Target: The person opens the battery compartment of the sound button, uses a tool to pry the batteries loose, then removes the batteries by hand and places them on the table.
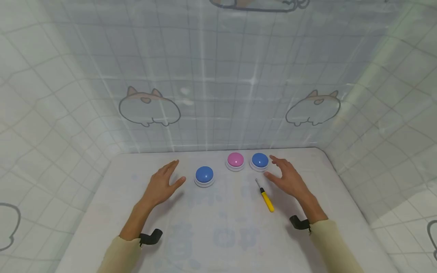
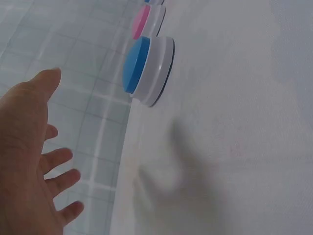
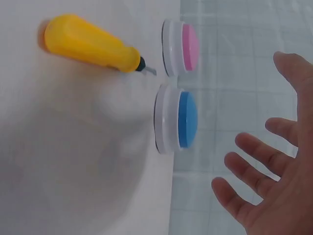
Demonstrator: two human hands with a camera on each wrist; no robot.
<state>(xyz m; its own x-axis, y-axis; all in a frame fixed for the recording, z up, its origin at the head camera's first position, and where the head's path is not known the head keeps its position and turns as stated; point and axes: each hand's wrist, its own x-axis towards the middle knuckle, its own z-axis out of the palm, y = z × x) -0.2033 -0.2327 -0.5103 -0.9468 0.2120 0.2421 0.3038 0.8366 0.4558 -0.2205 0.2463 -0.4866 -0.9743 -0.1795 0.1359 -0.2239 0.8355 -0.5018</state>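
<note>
My left hand [image 1: 162, 185] hovers over the table with thumb and fingers spread, holding nothing. Just right of it stands a blue push button [image 1: 204, 175] on a round white base, also in the left wrist view. My right hand [image 1: 288, 177], likewise spread and holding nothing, is close beside a second blue push button [image 1: 260, 160] at the back right. A pink push button [image 1: 235, 160] stands left of that one. Between the right hand and the middle lies a screwdriver [image 1: 267, 201] with a yellow handle, its metal tip pointing toward the back; its handle looms large in the right wrist view.
The white table [image 1: 205, 220] has faint printed shapes. A tiled-pattern curtain [image 1: 225, 94] with cartoon animals rises right behind the buttons, and similar walls stand at left and right. A black wrist mount [image 1: 151, 237] sticks out from the left sleeve, another [image 1: 299, 222] from the right.
</note>
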